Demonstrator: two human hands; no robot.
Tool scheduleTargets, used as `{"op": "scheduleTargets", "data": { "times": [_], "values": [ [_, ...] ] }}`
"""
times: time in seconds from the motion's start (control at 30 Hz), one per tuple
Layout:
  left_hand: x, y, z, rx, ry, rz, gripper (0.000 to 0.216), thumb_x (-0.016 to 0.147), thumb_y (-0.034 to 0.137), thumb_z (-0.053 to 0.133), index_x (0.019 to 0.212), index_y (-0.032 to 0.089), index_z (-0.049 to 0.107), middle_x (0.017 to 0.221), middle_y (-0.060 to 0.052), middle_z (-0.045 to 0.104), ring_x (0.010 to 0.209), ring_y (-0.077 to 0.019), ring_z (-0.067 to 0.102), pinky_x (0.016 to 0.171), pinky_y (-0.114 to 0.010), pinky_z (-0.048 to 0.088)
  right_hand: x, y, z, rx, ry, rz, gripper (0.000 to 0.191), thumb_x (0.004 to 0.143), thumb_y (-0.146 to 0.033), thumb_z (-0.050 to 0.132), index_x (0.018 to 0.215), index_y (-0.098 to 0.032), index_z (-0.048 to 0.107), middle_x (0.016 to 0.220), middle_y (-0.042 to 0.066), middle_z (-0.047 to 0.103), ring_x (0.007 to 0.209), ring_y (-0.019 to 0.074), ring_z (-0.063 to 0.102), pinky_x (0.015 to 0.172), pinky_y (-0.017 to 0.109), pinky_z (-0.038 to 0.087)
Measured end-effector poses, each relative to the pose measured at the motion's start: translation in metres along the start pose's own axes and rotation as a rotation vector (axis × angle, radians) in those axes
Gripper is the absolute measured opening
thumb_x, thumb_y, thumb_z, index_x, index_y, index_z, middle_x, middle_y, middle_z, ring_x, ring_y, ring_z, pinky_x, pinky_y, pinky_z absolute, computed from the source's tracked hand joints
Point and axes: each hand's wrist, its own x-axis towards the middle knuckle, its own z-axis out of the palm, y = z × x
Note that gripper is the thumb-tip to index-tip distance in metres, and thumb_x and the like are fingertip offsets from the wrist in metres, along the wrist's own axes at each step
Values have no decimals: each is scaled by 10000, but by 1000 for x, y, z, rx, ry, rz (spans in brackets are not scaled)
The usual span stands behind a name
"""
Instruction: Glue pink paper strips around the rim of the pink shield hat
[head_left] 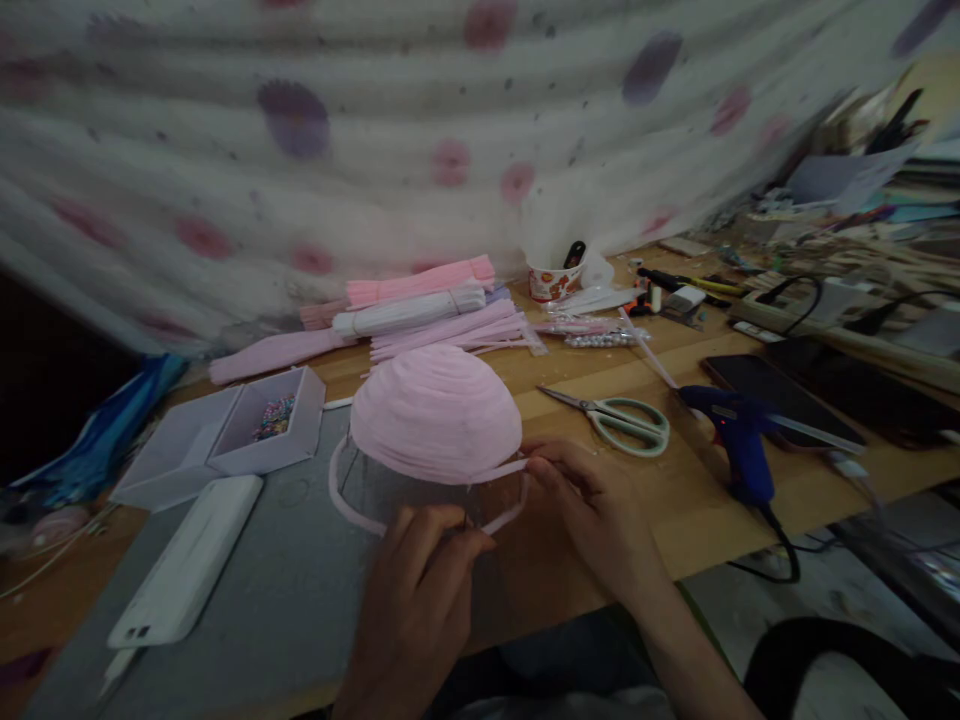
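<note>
Bare tan wooden tabletop [690, 525] leaves a passage between the right hand [581, 495] and a blue plastic glue gun [739, 435]; pale-green-handled metal scissors [594, 407] lie across its far end; bundles of pastel fuzzy stems [442, 325] bar the way behind a pale-pink ribbed dome [435, 410]; at left, flat grey mat [285, 590] runs open between a white rectangular power bank [187, 565] and the left hand [424, 575].

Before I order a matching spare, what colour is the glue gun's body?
The glue gun's body is dark blue, best seen in the head view.

White power bank [187, 565], spotted curtain [397, 110], dark phone [772, 388]
</note>
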Motion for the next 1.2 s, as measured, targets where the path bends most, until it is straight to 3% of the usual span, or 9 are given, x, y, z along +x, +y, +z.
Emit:
{"op": "scheduleTargets", "data": {
  "times": [0.17,0.5,0.6,0.77,0.9,1.03,1.2],
  "values": [
    [4,7,-1,-17,86,-52,191,861,7,573,860,195,609,841,-29,585,792,-160,534,714,-291,441,-3,-5,9,127,41,83,281,936,-401,552,768,-201,655,643,12,671,598,153,647,557,245,520],
    [2,9,-11,-162,150,-124,175,855,57,555,852,232,549,840,-21,565,819,-173,560,714,-320,462,-17,-27,9,263,260,305,195,785,-428,723,764,-234,709,621,10,724,496,180,686,487,269,600],
    [3,12,-10,-154,186,-134,166,861,73,552,891,236,539,889,-30,580,878,-184,574,810,-358,478,-20,-33,8,241,254,318,200,792,-435,711,758,-237,707,653,13,731,524,170,691,509,252,597],
    [-2,16,-5,-121,323,-231,142,875,207,620,990,232,539,1040,-60,603,1036,-219,561,975,-416,421,-20,-35,8,147,274,309,229,774,-460,699,758,-231,710,657,10,729,535,153,684,518,219,573],
    [-11,10,-8,-142,487,-325,63,895,230,600,952,228,574,1016,-42,625,990,-199,585,878,-352,460,-19,-29,11,128,315,292,208,760,-429,693,701,-229,695,565,-10,686,481,135,647,470,198,540],
    [-9,0,-21,38,615,-365,151,865,88,627,940,218,611,908,0,645,878,-128,627,794,-241,496,-21,-23,14,126,270,232,205,724,-432,721,695,-229,708,539,-5,686,447,143,643,427,197,531],
    [8,-8,-32,305,503,-201,218,834,92,680,1029,180,636,1043,-50,679,1007,-135,638,919,-238,478,-26,-36,22,238,271,245,152,772,-375,680,692,-247,700,544,-38,662,465,113,624,478,183,535]
  ]
}}
